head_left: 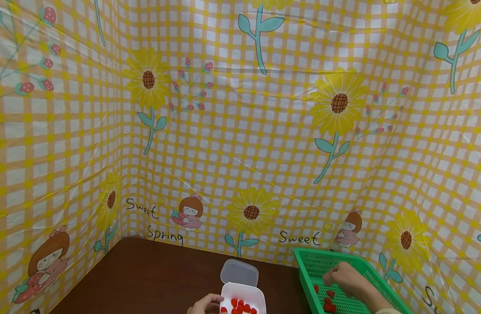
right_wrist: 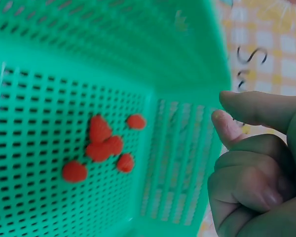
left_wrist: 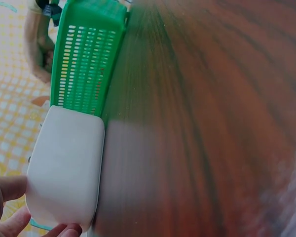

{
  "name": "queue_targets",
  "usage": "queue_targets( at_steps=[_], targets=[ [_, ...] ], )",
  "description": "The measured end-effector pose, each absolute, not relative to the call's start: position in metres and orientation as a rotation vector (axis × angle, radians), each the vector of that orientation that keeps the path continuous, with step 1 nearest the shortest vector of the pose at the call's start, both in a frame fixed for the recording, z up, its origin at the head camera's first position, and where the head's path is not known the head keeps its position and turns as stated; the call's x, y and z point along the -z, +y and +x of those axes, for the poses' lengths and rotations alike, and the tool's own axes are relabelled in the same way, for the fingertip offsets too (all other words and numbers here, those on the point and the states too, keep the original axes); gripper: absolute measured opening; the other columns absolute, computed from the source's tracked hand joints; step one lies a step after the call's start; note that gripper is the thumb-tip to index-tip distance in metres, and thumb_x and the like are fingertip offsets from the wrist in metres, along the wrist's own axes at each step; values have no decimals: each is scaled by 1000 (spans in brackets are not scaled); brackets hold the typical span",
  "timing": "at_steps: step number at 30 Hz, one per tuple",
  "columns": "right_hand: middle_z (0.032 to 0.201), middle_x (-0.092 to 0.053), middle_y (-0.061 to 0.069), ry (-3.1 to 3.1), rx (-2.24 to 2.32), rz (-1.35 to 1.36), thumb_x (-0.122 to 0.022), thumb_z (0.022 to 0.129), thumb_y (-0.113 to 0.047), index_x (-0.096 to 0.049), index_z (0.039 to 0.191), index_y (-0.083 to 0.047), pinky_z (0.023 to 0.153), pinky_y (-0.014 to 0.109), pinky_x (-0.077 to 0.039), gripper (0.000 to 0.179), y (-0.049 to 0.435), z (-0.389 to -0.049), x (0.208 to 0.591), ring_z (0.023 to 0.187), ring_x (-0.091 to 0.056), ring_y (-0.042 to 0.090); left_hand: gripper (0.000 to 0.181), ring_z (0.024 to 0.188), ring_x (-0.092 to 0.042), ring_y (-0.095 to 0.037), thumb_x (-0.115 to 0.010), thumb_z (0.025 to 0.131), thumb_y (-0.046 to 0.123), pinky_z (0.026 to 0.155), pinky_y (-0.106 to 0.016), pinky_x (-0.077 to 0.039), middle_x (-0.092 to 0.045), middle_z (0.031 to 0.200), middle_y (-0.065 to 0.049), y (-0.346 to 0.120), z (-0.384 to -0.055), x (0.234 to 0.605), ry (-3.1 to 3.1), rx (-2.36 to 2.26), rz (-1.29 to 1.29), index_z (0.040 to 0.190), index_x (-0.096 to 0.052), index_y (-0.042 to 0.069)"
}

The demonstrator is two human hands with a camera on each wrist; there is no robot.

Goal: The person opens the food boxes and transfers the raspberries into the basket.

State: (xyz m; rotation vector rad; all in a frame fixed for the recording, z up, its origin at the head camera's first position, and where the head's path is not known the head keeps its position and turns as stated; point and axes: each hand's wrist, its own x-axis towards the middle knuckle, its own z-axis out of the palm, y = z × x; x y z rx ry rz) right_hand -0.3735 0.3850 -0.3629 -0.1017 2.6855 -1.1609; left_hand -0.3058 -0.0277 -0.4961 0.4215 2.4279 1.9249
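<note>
My left hand (head_left: pixel 206 304) grips a white plastic container (head_left: pixel 258 296) by its left side. In the left wrist view its fingers (left_wrist: pixel 16 188) touch the container's edge and corner. Inside the container lie several small red berries (head_left: pixel 240 302). Over the green basket (head_left: pixel 308 285) at the right is my right hand (head_left: pixel 344 279). In the right wrist view its thumb and forefinger stand slightly apart with nothing visible between them, and the other fingers are curled. Several red berries (right_wrist: pixel 99 129) are on the basket floor below, some touching each other.
A translucent lid (head_left: pixel 239 273) lies on the dark brown table (head_left: pixel 158 279) just behind the container. The green basket has raised slotted walls. A checked cloth (head_left: pixel 225 165) with sunflowers hangs round the back and both sides.
</note>
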Motion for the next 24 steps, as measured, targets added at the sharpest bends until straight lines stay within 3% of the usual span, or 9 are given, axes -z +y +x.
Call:
queue_targets(
  at_steps=[3,4,6,8,10,13,15,17,24],
  targets=[
    [97,-68,16,2687,1166,-153,-62,80,-7,-66,101,7,40,22,-21,26,374,-369,356,41,-12,5,44,86,-65,-29,-77,73,31,77,-54,-48,-67,98,-17,-28,-307,496,2433,-1896,417,107,-61,8],
    [97,-68,16,2686,1169,-156,-62,80,-7,-65,103,8,40,22,-21,28,369,-368,354,41,-12,5,43,86,-65,-29,-76,73,31,77,-54,-48,-68,98,-16,-29,-307,496,2435,-1888,419,107,-61,8],
    [83,-69,10,2691,1168,-163,-63,80,-9,-65,104,7,41,21,-22,29,361,-366,351,41,-13,4,43,87,-65,-29,-76,73,30,76,-55,-47,-68,98,-16,-29,-307,497,2437,-1873,430,108,-60,9],
    [81,-68,4,2689,1169,-189,-64,81,-11,-66,104,5,41,21,-24,28,353,-365,347,42,-14,5,44,87,-64,-29,-77,73,29,75,-55,-47,-68,98,-16,-29,-307,497,2434,-1865,441,108,-60,9],
    [63,-58,-3,2701,1150,-201,-64,81,-13,-68,100,3,42,21,-25,25,345,-363,344,42,-14,5,45,87,-64,-29,-77,73,30,75,-55,-47,-67,99,-16,-29,-307,497,2428,-1863,445,108,-59,9],
    [78,-63,-3,2699,1151,-215,-65,82,-14,-68,100,1,43,22,-27,24,334,-360,339,42,-16,5,44,87,-64,-30,-77,73,31,75,-56,-47,-67,99,-16,-29,-308,497,2423,-1863,435,108,-60,9],
    [79,-64,0,2691,1151,-226,-65,82,-14,-68,99,0,43,22,-27,23,327,-358,336,42,-16,5,45,88,-64,-31,-76,73,31,75,-56,-48,-67,99,-17,-29,-309,497,2411,-1868,431,108,-60,9],
    [95,-68,7,2664,1170,-249,-64,82,-14,-66,101,1,42,22,-26,24,320,-356,334,42,-16,5,45,88,-64,-31,-76,74,31,75,-56,-48,-67,99,-18,-29,-309,497,2399,-1873,431,109,-59,9],
    [85,-70,6,2645,1156,-329,-64,83,-15,-67,99,-2,40,22,-25,21,299,-353,336,39,-17,5,45,87,-65,-30,-77,73,29,75,-55,-48,-67,98,-17,-30,-308,498,2396,-1885,467,109,-59,7]
  ],
)
